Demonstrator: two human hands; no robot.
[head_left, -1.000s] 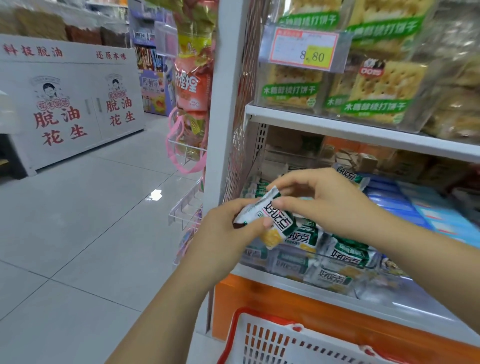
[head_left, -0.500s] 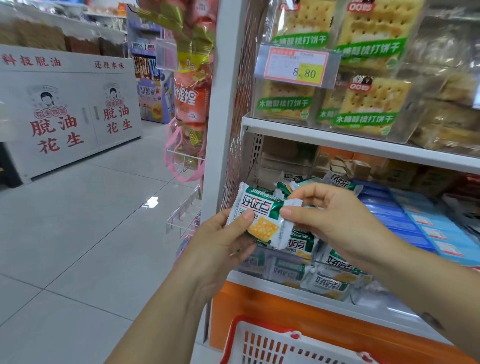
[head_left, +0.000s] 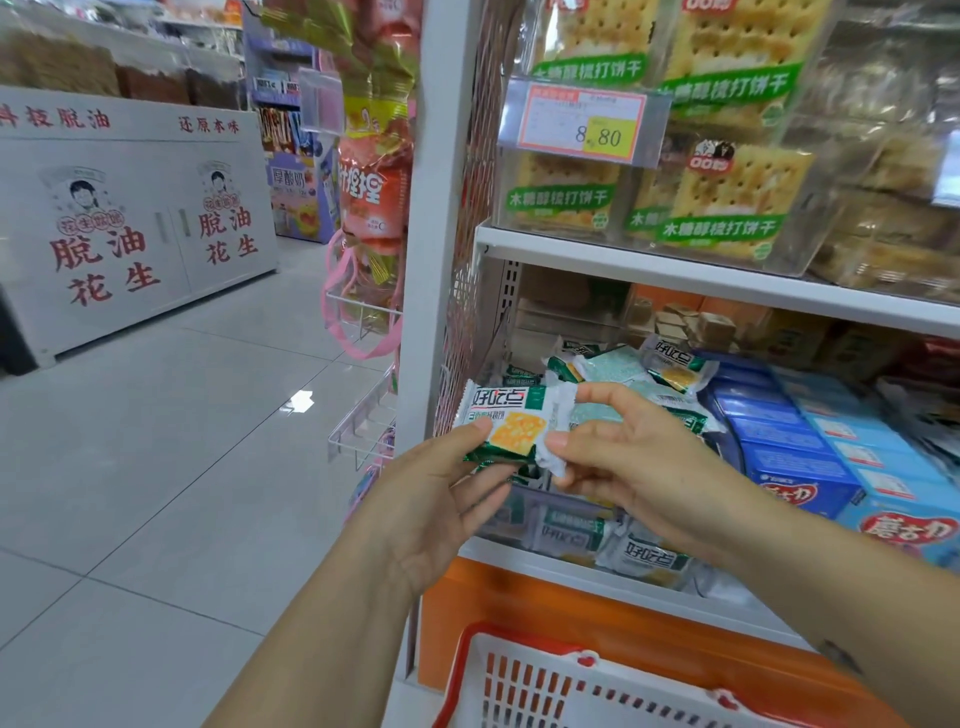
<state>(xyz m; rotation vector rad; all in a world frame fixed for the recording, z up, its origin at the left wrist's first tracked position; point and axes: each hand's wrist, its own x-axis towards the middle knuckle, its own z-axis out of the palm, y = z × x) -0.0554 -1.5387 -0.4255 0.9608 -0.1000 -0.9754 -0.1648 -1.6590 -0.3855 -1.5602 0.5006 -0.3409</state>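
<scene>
A small white and green cracker packet with a yellow cracker picture is held flat, face up, in front of the shelf. My left hand pinches its lower left edge between thumb and fingers. On the packet's right sealed end, my right hand pinches with thumb and forefinger. Several more packets of the same kind lie in the clear-fronted shelf bin behind and below my hands.
Blue boxes fill the shelf to the right. Above, cracker packs sit behind a price tag reading 8.80. A red and white basket is below my arms. Hanging snack bags and a tiled aisle lie left.
Both hands lifted the packet from the bin and turned it from tilted to flat, face up. It now sits higher and clear of the pile.
</scene>
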